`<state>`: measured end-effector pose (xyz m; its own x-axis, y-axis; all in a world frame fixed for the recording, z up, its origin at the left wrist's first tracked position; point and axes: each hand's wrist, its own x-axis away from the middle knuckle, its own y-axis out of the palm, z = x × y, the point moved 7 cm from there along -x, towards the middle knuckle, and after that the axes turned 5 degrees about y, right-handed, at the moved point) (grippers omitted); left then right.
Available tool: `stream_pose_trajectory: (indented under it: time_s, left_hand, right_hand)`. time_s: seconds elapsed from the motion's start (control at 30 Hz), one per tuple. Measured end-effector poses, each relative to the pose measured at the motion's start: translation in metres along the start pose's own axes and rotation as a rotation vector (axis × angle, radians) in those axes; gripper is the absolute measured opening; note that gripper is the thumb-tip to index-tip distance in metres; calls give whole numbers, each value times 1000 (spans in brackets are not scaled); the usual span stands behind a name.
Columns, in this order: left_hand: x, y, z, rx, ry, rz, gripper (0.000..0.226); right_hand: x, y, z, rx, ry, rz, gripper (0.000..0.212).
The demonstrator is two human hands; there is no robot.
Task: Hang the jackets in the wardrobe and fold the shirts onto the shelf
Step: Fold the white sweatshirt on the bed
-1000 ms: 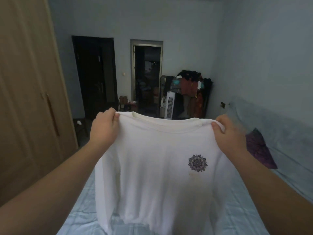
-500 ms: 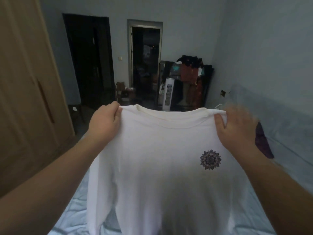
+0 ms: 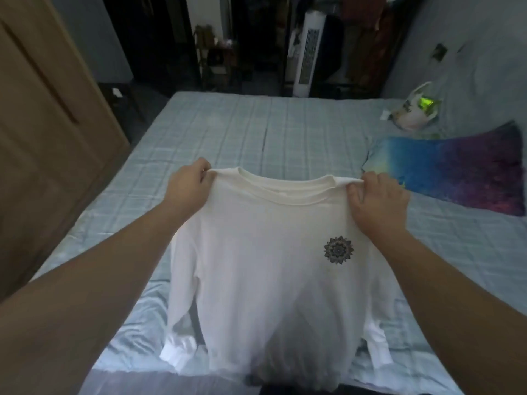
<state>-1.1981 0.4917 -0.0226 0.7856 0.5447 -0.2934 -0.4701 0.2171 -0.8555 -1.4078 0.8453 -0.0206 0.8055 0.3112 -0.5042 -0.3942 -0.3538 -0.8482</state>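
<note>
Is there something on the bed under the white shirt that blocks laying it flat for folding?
Nothing visible does. Left hand and right hand hold the white shirt by its shoulders over bare bed. The colourful pillow lies off to the right.

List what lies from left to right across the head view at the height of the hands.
Brown wooden wardrobe door → left hand → white long-sleeved shirt's collar → right hand → blue and purple tie-dye garment lying on the checked bed sheet.

A bed (image 3: 285,132) with a checked blue sheet lies beneath my hands. A multicoloured pillow (image 3: 456,169) sits just right of them. Beyond, a white plastic bag (image 3: 413,112) and a white tower fan (image 3: 308,52).
</note>
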Motion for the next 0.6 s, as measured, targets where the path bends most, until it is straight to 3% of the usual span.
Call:
stream_pose_trajectory:
  time_s: [0.23,0.4,0.53,0.6]
  left_hand:
    - [-93,135,-61,110,-172,-186,16]
    - [-139,247,-113,163,-340,-199,15]
    - [-170,335,-155,-120,-413,-241,22]
    - [-182,376,-166,-242,-366,-274,25]
  right_hand:
    - [-72,184,-1,14,-29,-193,39]
    - [-100,307,-6,38,-34,-299,35]
    - [-105,402,-3,76,-22,-366,34]
    - [-105,442,3,107,-19,-388,34]
